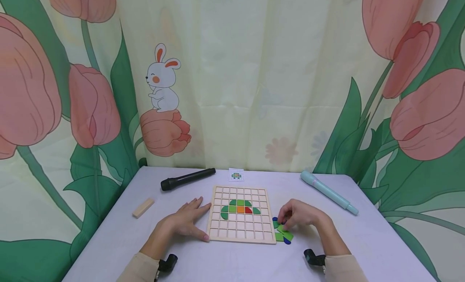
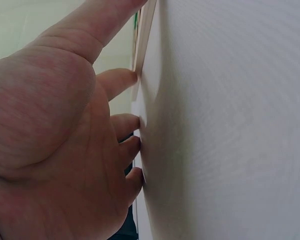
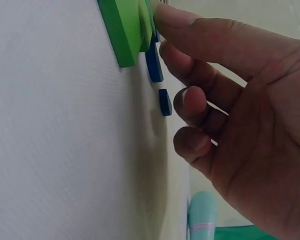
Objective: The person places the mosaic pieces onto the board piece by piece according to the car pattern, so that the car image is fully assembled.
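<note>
A wooden grid board lies on the table, with green, orange and red flat pieces in its middle cells. My left hand is spread along the board's left side, thumb at the near corner; in the left wrist view a finger meets the wooden edge and the other fingertips rest on the tabletop. Right of the board is a small pile of green pieces and blue pieces. My right hand reaches over it with bent fingers, its thumb tip at a green piece. Nothing shows gripped between its fingers.
A small pattern card stands behind the board. At the back left lies a black cylindrical tool, and a wooden block sits at the left. A pale teal tube lies at the right. A printed curtain hangs behind the table.
</note>
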A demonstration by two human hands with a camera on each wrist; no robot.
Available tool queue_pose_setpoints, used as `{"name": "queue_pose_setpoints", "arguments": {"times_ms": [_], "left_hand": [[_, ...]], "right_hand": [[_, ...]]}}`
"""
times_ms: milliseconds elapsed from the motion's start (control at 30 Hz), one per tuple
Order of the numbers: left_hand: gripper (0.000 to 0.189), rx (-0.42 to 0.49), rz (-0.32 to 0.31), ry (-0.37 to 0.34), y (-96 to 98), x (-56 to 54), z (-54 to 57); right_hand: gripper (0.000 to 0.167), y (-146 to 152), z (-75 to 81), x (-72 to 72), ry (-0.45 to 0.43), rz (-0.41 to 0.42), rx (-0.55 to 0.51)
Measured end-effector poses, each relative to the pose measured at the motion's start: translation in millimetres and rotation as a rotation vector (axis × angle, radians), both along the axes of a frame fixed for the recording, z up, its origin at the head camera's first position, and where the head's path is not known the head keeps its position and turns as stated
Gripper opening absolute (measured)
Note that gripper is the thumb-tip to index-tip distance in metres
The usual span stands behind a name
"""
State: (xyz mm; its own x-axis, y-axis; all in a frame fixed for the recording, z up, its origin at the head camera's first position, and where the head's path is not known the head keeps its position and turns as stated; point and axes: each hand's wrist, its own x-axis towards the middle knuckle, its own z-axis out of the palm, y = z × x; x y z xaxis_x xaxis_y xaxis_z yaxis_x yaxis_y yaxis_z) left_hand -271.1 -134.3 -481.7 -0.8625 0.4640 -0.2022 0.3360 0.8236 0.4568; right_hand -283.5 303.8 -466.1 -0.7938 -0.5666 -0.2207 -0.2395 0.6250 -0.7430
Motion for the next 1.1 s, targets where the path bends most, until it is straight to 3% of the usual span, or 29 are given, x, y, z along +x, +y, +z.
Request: {"name": "queue_pose_setpoints", "arguments": {"times_ms": [600, 1100], "left_hand": [[0.113, 0.002, 0.004, -0.005, 0.9, 1.7, 2.9], [0.115, 0.004, 0.001, -0.003, -1.3, -2.6, -1.4]], "right_hand": [[0.018, -8.1, 2.2, 5.1, 0.016, -0.045, 0.094], [0.022, -11.0, 3.5, 7.2, 0.033, -0.087, 0.169]]}}
